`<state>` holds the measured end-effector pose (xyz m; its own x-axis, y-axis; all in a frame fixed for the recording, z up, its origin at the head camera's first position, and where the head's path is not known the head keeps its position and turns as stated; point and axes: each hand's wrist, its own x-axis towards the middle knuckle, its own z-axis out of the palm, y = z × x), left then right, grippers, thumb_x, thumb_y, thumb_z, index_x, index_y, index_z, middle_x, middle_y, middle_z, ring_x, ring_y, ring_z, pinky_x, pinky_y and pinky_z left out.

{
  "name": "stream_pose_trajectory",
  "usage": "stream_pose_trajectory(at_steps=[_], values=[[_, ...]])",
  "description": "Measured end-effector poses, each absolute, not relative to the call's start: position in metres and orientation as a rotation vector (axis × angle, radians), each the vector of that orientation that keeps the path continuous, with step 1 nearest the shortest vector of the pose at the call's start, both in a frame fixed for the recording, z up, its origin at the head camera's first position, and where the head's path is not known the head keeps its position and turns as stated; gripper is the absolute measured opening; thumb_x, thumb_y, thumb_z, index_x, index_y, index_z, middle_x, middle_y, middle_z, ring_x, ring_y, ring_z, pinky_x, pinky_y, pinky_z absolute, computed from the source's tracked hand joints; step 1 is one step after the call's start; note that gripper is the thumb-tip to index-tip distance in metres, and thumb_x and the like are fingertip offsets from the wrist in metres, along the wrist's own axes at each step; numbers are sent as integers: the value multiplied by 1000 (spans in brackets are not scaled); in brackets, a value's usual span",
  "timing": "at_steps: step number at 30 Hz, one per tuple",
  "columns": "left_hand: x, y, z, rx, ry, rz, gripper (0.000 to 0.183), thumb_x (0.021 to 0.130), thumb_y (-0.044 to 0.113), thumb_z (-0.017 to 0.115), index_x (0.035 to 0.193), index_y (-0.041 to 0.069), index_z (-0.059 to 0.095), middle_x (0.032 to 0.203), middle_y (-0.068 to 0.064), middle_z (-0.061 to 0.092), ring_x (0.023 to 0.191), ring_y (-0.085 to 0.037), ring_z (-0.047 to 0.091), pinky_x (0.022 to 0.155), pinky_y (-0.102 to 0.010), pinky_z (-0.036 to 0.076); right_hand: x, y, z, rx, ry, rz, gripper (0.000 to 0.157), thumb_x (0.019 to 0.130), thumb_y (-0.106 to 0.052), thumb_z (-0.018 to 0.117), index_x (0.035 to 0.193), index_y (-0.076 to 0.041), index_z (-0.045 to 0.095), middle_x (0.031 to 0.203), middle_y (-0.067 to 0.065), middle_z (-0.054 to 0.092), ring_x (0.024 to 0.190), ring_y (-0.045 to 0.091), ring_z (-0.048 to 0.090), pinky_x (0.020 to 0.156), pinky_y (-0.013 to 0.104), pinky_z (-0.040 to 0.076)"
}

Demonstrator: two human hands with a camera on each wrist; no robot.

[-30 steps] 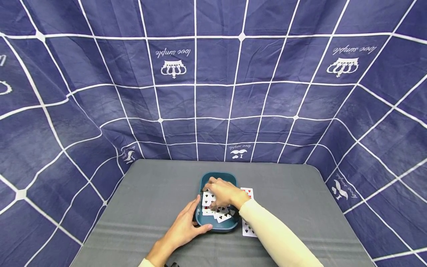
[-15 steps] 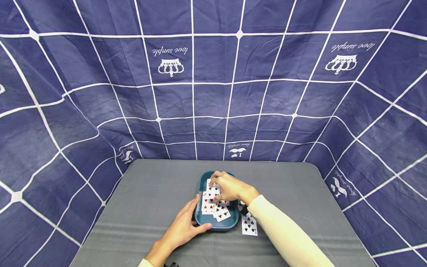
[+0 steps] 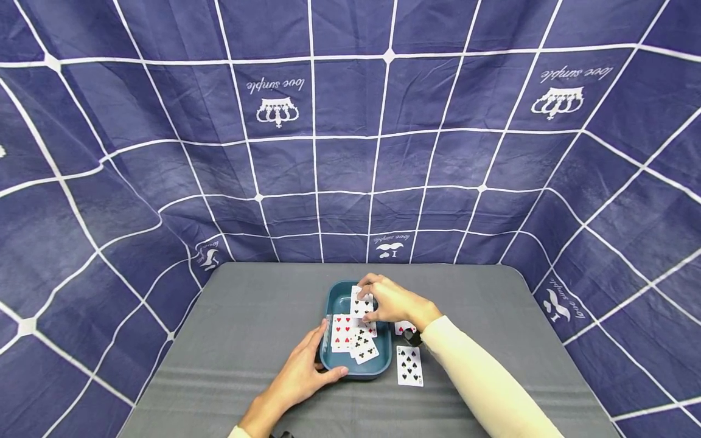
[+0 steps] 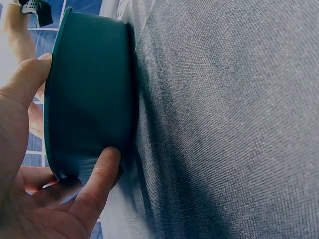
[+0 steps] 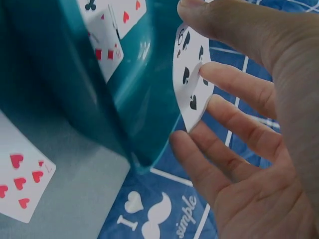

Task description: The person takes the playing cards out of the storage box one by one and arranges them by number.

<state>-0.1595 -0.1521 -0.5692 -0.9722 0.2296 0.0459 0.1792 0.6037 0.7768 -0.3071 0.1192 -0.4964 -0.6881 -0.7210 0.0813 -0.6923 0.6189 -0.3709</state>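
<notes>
A teal plastic basin point(image 3: 374, 368) stands on the grey cloth. My left hand point(image 3: 305, 370) grips its left side, thumb on the near rim; the left wrist view shows the fingers against the basin's outer wall point(image 4: 92, 84). Over the basin's far right part, my right hand point(image 3: 390, 300) pinches a six of spades playing card point(image 3: 361, 302). In the right wrist view the card point(image 5: 192, 74) is slightly bent between the thumb and fingers. Inside the basin lie overlapping face-up cards, among them a hearts card point(image 3: 341, 333) and a clubs card point(image 3: 364, 348).
Right of the basin, a spades card point(image 3: 409, 367) lies on the grey cloth point(image 3: 246, 316). Beyond it is a seven of hearts point(image 5: 20, 184), partly covered by the right wrist in the head view. A blue curtain point(image 3: 350, 158) with white lines hangs behind and at both sides.
My right hand has lifted the six of spades from the basin's left part and carried it right and away, uncovering the hearts card beneath. The left hand keeps its hold on the basin.
</notes>
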Motion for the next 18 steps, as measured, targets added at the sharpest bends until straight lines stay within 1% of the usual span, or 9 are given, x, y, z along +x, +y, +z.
stream_pose_trajectory(at_steps=[8, 13, 18], values=[[-159, -152, -570, 345, 2757, 1338, 123, 91, 45, 103, 183, 2, 33, 180, -24, 47, 139, -34, 70, 88, -18, 69, -315, 134, -492, -1180, 2783, -604, 45, 91, -25, 101, 130, -6, 87, 156, 14, 68, 144, 38, 69, 125, 52, 60], [-158, -152, -570, 341, 2767, 1323, 123, 91, 46, 103, 182, 2, 34, 179, -24, 49, 136, -34, 71, 87, -18, 69, -318, 144, -492, -1173, 2824, -582, 46, 91, -28, 102, 129, -7, 88, 155, 14, 69, 143, 38, 70, 124, 52, 60], [-158, -151, -569, 342, 2776, 1319, 123, 91, 47, 103, 182, 1, 35, 178, -24, 50, 138, -34, 70, 87, -18, 69, -322, 152, -490, -1138, 2840, -612, 46, 90, -27, 102, 129, -7, 88, 153, 14, 70, 143, 38, 69, 125, 53, 59]])
